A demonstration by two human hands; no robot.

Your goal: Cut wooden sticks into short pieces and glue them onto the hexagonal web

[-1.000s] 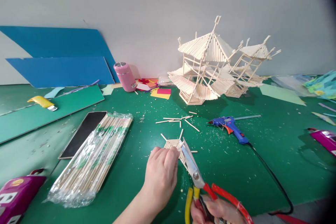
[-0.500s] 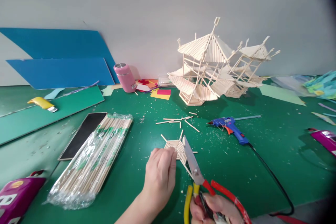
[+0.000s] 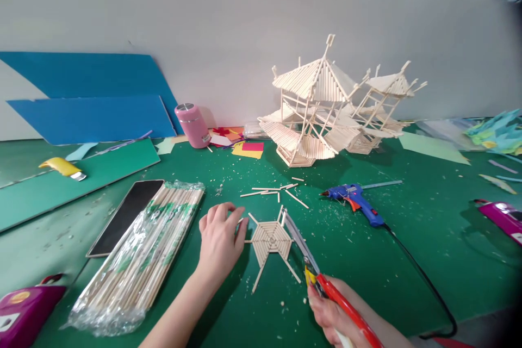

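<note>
A six-armed web-like piece of thin wooden sticks (image 3: 272, 238) lies flat on the green table. Beside its left arm hovers my left hand (image 3: 220, 238), fingers bent, with a gap between thumb and index finger; I see nothing clearly held. My right hand (image 3: 340, 307) grips scissors (image 3: 304, 244) with red and yellow handles. Their blades point up and away, the tips beside the web's upper right arm, near a short stick end. A pale end of something pokes out below the right hand, too hidden to name. Several loose cut sticks (image 3: 267, 191) lie beyond the web.
Stick-built pavilion models (image 3: 314, 114) stand at the back. A blue glue gun (image 3: 354, 198) lies right, its cord running to the front edge. On the left are a bag of sticks (image 3: 138, 255), a phone (image 3: 122, 217), a yellow cutter (image 3: 61, 167) and a pink flask (image 3: 193, 126).
My left hand has moved left off the web, uncovering it. The web appears turned a little. The scissors have rolled in my right hand, their red handle now uppermost.
</note>
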